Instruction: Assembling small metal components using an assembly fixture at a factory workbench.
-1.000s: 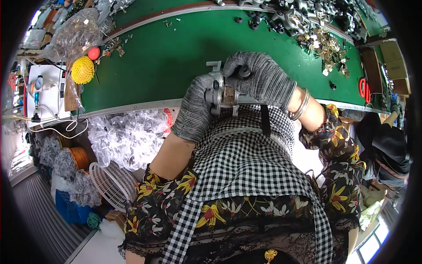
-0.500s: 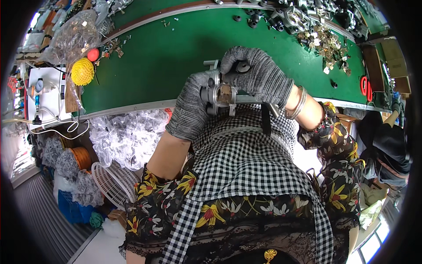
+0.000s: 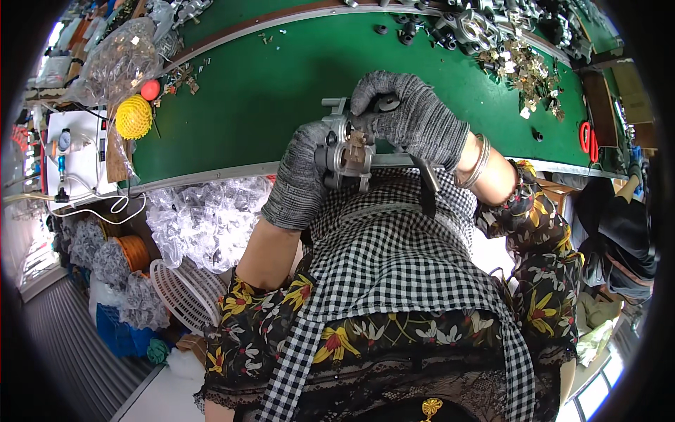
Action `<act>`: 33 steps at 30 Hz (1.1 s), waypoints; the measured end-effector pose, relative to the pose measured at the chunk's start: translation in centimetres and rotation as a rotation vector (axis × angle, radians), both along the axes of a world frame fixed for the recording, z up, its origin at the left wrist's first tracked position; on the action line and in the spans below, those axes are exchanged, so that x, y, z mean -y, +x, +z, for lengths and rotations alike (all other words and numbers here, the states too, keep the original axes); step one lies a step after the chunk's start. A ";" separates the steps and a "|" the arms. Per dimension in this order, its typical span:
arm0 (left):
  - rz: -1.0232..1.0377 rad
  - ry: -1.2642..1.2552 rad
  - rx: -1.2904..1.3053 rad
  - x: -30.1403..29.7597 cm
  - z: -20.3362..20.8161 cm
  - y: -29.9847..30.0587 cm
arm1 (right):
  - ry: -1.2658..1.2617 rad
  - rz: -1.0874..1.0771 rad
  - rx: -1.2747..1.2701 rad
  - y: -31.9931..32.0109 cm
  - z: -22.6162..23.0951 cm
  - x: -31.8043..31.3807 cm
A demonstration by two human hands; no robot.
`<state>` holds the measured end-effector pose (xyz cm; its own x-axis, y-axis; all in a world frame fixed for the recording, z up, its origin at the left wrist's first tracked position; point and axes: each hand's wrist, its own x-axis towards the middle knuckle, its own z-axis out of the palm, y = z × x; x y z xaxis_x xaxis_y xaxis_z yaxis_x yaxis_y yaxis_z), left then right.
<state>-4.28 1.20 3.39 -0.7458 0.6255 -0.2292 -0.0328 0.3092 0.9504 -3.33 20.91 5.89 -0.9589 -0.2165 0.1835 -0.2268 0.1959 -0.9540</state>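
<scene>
In front of my chest, over the bench's near edge, a silver metal brake caliper (image 3: pixel 343 163) is held up. My left hand (image 3: pixel 294 172), in a grey knit glove, wraps around its left side. A brownish metal clip (image 3: pixel 354 150) sits in the caliper's opening. My right hand (image 3: pixel 415 116), gloved alike, is closed at the caliper's upper right, its fingertips touching the casting. A small round black part (image 3: pixel 387 103) shows at its curled fingers. Below that palm hangs a tool (image 3: pixel 427 184) with a metal and dark end; its kind is unclear.
The green bench (image 3: pixel 239 105) spans ahead. Metal clips (image 3: pixel 527 74) lie heaped at right, near red-handled scissors (image 3: pixel 588 141) and more castings (image 3: pixel 474 29). A yellow spiky ball (image 3: pixel 133 117) stands at left. Below the edge are clear plastic bags (image 3: pixel 204 221) and a white basket (image 3: pixel 184 292).
The caliper has tilted slightly in my left hand, and its brownish clip shows more plainly. The tool under my right hand has swung a little. Both hands keep their grip.
</scene>
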 end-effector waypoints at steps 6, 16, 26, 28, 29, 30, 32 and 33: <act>0.243 0.240 0.593 0.5 -0.5 -0.3 | -0.042 0.005 0.368 0.0 2.7 -0.7; 0.080 0.231 -0.056 -0.1 0.5 -0.5 | -0.241 0.072 0.266 0.0 1.5 -0.4; 0.367 0.286 0.596 0.7 0.1 -0.5 | 0.058 -0.009 0.076 -0.2 0.4 1.3; 0.270 0.230 0.354 0.6 -0.5 -0.3 | 0.107 -0.025 0.087 -0.3 0.1 1.4; 0.270 0.230 0.355 0.5 -0.3 -0.3 | 0.127 -0.018 0.092 -0.2 0.1 1.4; 0.265 0.183 0.334 0.4 0.0 -0.3 | 0.148 -0.011 0.097 -0.2 0.1 1.4; 0.269 0.138 0.314 0.8 -2.2 -0.1 | 0.215 0.008 0.181 -0.6 0.7 1.5; 0.282 0.205 0.363 1.6 -6.3 0.1 | 0.282 0.028 0.258 -0.7 1.3 1.7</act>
<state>-4.18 -0.40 -2.94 -0.7870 0.4707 -0.3987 -0.4282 0.0484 0.9024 -4.06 19.19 7.20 -0.9588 -0.2507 -0.1335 0.0046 0.4563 -0.8898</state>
